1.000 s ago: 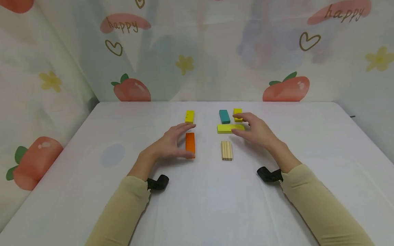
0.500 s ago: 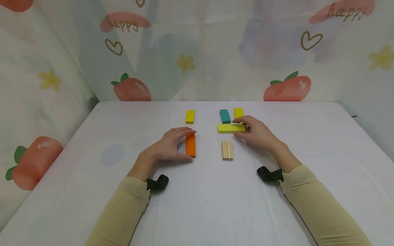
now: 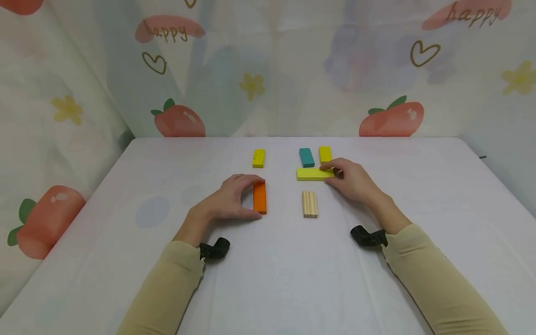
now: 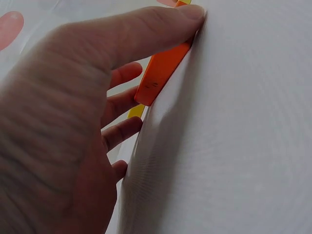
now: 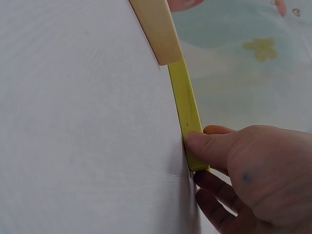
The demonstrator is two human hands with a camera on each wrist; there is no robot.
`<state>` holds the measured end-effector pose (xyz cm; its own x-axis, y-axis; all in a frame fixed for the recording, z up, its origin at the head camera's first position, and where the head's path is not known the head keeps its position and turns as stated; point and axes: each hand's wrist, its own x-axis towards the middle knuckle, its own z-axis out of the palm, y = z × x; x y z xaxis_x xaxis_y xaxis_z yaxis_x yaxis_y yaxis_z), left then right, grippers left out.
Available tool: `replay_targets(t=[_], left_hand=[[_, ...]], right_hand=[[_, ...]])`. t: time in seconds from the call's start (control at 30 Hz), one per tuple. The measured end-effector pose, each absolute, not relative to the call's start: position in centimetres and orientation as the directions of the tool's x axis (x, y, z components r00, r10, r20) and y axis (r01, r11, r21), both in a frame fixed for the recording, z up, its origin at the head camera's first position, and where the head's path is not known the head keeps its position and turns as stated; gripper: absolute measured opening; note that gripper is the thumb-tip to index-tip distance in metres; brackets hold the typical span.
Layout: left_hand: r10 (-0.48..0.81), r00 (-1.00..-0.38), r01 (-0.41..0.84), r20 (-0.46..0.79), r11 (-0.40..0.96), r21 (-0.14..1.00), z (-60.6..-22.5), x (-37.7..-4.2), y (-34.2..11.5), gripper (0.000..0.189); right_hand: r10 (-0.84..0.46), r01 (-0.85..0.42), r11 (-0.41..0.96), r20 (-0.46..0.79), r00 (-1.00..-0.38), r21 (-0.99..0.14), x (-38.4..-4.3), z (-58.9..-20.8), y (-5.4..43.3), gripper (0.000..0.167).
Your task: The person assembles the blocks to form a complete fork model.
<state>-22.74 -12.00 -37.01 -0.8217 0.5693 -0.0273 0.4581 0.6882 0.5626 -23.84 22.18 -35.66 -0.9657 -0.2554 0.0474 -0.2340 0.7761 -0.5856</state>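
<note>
Head view: our left hand [image 3: 228, 197] pinches the orange block [image 3: 259, 198] lengthwise. Our right hand [image 3: 351, 179] pinches the yellow block's [image 3: 311, 174] right end.

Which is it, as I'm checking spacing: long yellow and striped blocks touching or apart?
Apart: the head view shows white cloth between the long yellow block and striped block.

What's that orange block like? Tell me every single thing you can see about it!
The orange block is a long, straight-edged bar that looks like painted wood, with small dark marks on the side seen from the left wrist. It lies flat on the white table, its long way pointing away from the person, and nearer to them than a small yellow block. The left hand spans it, fingertips at the far end and thumb at the near end, seemingly pinching it.
</note>
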Motion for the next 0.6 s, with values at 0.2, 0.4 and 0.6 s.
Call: replay_targets(t=[0.2, 0.4, 0.6], left_hand=[[0.565, -0.825, 0.448, -0.021, 0.677, 0.584, -37.04, -22.76, -12.01, 0.076], [0.566, -0.825, 0.448, -0.012, 0.667, 0.595, -37.05, -22.89, -11.91, 0.074], [0.56, -0.828, 0.437, -0.021, 0.67, 0.6, -36.83, -22.71, -11.96, 0.074]], right_hand=[[-0.248, -0.235, 0.776, 0.06, -0.967, -0.586, -23.9, -35.69, 22.31, 0.035], [-0.242, -0.241, 0.767, 0.08, -0.967, -0.594, -23.89, -35.71, 22.45, 0.035], [-0.233, -0.234, 0.763, 0.081, -0.969, -0.602, -23.99, -35.8, 22.2, 0.035]])
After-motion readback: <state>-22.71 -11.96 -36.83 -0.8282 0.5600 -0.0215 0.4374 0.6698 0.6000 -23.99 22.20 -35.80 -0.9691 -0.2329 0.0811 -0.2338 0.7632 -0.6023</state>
